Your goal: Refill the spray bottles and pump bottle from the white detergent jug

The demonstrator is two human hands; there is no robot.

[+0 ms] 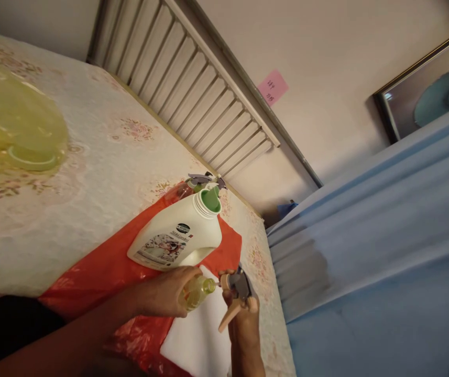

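Note:
My left hand (pixel 165 293) grips a small clear bottle of yellowish liquid (pixel 197 291) by its body, its open neck pointing right. Just beside that neck, my right hand (pixel 243 319) holds a grey and tan trigger spray head (pixel 239 293). Both hands are over a red plastic sheet (pixel 102 272) and a white cloth (pixel 196 340) on a floral-covered table (pixel 102 152). A white detergent jug (pixel 177 238) with an open green spout stands right behind my hands.
Another spray bottle with reddish liquid (pixel 187 188) stands behind the jug. A blurred yellow-green translucent object (pixel 12 131) fills the left. A slatted radiator (pixel 193 89) runs along the wall with a pink note (pixel 272 86). A blue curtain (pixel 377 241) hangs at right.

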